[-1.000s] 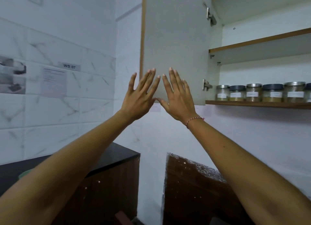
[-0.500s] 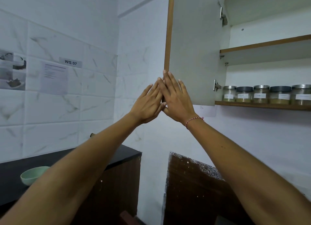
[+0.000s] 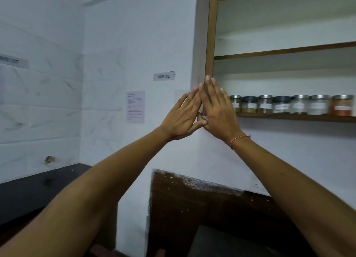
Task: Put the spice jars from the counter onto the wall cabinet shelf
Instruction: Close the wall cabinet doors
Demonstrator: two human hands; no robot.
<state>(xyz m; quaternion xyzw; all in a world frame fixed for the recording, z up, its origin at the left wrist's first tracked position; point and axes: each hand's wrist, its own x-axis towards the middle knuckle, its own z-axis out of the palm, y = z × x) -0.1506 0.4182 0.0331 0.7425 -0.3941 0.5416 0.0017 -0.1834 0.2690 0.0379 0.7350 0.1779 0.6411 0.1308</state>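
Several spice jars (image 3: 265, 103) with metal or dark lids stand in a row on the lower shelf (image 3: 289, 117) of the open wall cabinet; the rightmost jar (image 3: 342, 106) holds orange powder. The cabinet door (image 3: 211, 35) shows edge-on, a brown strip left of the shelves. My left hand (image 3: 183, 118) and my right hand (image 3: 217, 110) are raised side by side at the door's lower end, fingers straight and flat, thumbs touching. My right fingertips reach the door's edge. Neither hand holds anything.
A second shelf (image 3: 285, 51) runs above the jars. A black counter (image 3: 38, 185) lies at lower left against the tiled wall. A dark wooden panel (image 3: 192, 208) stands below the cabinet. A paper notice (image 3: 135, 106) and a label (image 3: 164, 76) hang on the wall.
The door showed its inner face a second ago and now shows only its edge; it has swung round. Both hands stayed flat at it and drew together. More jars came into view.
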